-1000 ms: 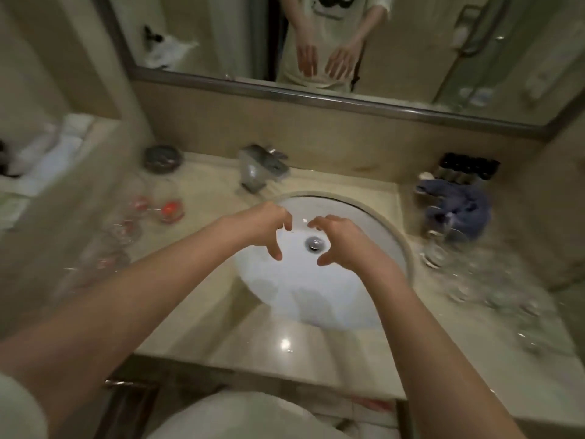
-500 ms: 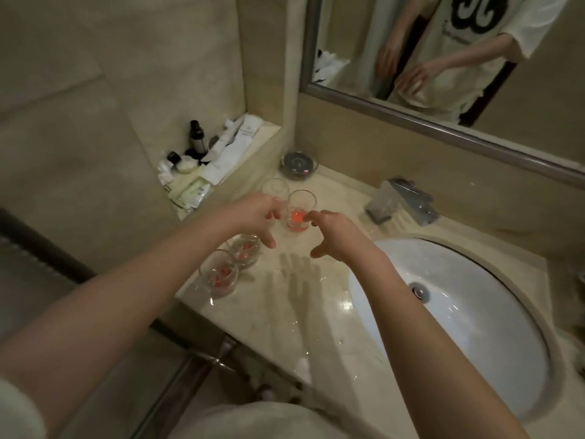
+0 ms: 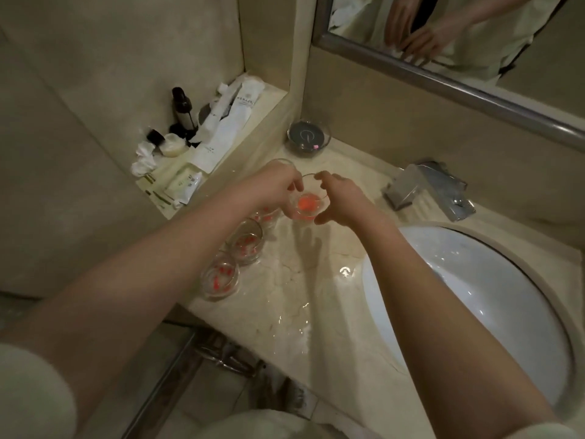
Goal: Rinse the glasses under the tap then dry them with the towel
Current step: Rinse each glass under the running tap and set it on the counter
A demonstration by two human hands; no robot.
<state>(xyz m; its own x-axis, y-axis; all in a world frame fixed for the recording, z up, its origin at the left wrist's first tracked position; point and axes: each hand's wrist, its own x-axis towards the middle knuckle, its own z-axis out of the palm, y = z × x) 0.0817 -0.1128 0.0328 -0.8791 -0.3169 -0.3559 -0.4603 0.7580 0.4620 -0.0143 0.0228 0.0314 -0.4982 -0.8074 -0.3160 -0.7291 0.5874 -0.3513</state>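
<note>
On the marble table [image 3: 285, 299], left of the white sink [image 3: 474, 299] and the steel tap [image 3: 427, 191], both forearms reach toward a clear glass [image 3: 307, 201] with an orange-red patch in its bottom. Left hand [image 3: 272, 188] and right hand [image 3: 342, 198] close on it from opposite sides, their curled fingers [image 3: 319, 179] grasping the glass at rim and wall, so it sits directly between them near the back ledge. Three more glasses [image 3: 245, 243] with red flecks stand in a row just under the left forearm, and a dark dish [image 3: 308, 137] sits beyond the hands.
</note>
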